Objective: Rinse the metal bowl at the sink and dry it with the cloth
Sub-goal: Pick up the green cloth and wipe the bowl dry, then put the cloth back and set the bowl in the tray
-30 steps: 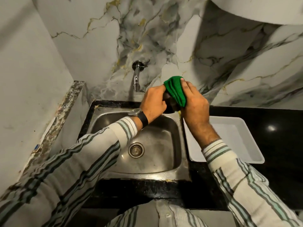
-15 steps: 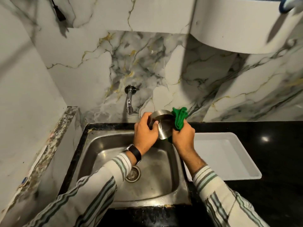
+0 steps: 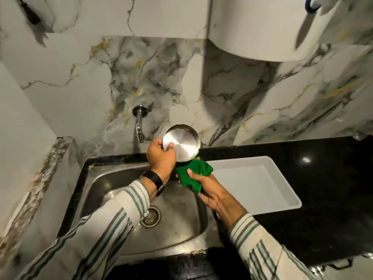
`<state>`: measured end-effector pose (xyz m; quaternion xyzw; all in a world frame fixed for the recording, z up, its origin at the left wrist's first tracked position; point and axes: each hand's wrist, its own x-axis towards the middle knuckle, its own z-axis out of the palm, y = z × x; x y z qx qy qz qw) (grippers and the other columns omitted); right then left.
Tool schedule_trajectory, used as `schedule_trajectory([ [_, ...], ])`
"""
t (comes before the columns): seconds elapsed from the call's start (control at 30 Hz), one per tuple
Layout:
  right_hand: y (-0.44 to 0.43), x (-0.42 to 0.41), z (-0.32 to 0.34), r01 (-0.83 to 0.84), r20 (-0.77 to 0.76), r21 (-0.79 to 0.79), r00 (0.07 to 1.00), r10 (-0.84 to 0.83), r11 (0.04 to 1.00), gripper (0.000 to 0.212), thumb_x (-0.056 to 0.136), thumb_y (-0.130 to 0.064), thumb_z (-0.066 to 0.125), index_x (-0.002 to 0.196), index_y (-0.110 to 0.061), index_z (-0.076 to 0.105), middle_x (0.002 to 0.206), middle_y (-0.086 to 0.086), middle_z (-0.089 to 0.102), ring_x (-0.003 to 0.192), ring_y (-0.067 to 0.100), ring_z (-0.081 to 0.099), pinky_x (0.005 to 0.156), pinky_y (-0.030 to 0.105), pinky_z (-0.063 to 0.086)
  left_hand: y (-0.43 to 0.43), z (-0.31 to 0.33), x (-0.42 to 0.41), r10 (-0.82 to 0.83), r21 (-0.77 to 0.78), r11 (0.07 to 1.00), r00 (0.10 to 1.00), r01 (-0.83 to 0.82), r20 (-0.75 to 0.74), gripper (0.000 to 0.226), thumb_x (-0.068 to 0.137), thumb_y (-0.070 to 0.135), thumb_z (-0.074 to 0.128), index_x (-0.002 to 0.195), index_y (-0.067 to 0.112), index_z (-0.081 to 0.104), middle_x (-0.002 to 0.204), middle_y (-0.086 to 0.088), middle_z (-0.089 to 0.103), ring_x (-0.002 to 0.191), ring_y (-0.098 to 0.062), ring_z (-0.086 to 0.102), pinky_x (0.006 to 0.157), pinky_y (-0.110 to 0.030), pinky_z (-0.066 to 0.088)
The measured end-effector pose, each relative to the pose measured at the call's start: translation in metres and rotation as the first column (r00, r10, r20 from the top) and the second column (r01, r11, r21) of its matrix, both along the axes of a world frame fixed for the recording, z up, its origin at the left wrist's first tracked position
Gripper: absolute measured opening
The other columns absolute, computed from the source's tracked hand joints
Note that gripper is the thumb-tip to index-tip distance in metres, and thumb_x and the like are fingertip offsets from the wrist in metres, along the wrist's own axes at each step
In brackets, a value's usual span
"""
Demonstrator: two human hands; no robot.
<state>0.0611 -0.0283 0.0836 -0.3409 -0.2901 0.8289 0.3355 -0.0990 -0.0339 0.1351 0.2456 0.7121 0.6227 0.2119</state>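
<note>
The small metal bowl (image 3: 182, 142) is held up above the back of the steel sink (image 3: 113, 184), its shiny underside turned toward me. My left hand (image 3: 161, 158) grips its left rim, thumb on the base. Just below the bowl, my right hand (image 3: 205, 188) clutches the bunched green cloth (image 3: 193, 174), which touches the bowl's lower edge. The bowl's inside is hidden.
A wall tap (image 3: 139, 126) sticks out left of the bowl, no water running. A white rectangular tray (image 3: 286, 205) lies on the black counter (image 3: 323, 178) to the right of the sink. A white rounded fixture (image 3: 258, 29) hangs overhead.
The cloth has come off the bowl and dropped below it in my right hand. My left hand has turned the bowl so its base faces me. The view has tilted upward.
</note>
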Motion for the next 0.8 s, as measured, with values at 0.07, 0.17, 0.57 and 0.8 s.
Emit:
schedule_trajectory([
  [0.07, 0.014, 0.023, -0.012, 0.084, 0.015, -0.08, 0.996, -0.083, 0.993, 0.03, 0.109, -0.01, 0.054, 0.136, 0.002, 0.062, 0.133, 0.034, 0.065, 0.099, 0.038, 0.072, 0.083, 0.045, 0.065, 0.002, -0.009, -0.002, -0.006, -0.05, 0.999, 1.0, 0.007, 0.029, 0.015, 0.097, 0.011, 0.078, 0.093, 0.016, 0.064, 0.093, -0.004, 0.07, 0.086, -0.023, 0.064, 0.072, -0.026, 0.048],
  [0.17, 0.049, 0.071, -0.027, 0.287, 0.174, -0.124, 0.949, -0.264, 0.95, 0.044, 0.112, -0.015, 0.051, 0.153, 0.0, 0.048, 0.143, 0.03, 0.06, 0.092, 0.034, 0.069, 0.061, 0.041, 0.067, 0.004, -0.021, -0.007, 0.001, -0.114, 0.994, 0.999, 0.003, 0.035, 0.024, 0.095, 0.012, 0.077, 0.083, 0.018, 0.057, 0.086, -0.001, 0.062, 0.08, -0.022, 0.058, 0.057, -0.019, 0.044],
  [0.57, 0.134, 0.233, -0.091, 0.583, 0.394, -0.058, 0.759, -0.518, 0.811, 0.049, 0.115, -0.013, 0.044, 0.163, -0.014, 0.037, 0.161, 0.02, 0.048, 0.142, 0.042, 0.054, 0.112, 0.062, 0.048, 0.01, -0.081, 0.029, -0.075, -0.281, 0.955, 0.994, 0.093, 0.074, 0.036, 0.096, 0.01, 0.076, 0.073, 0.021, 0.051, 0.079, 0.001, 0.057, 0.08, -0.024, 0.062, 0.066, -0.035, 0.069],
  [0.8, 0.163, 0.239, -0.136, 0.577, 0.501, -0.089, 0.73, -0.464, 0.812, 0.049, 0.114, -0.007, 0.045, 0.162, -0.008, 0.038, 0.161, 0.022, 0.047, 0.148, 0.042, 0.048, 0.12, 0.063, 0.038, 0.031, -0.118, 0.066, -0.149, -0.324, 0.919, 0.959, 0.224, 0.241, 0.014, 0.101, 0.01, 0.076, 0.112, 0.003, 0.072, 0.116, -0.013, 0.073, 0.106, -0.033, 0.075, 0.071, -0.051, 0.073],
])
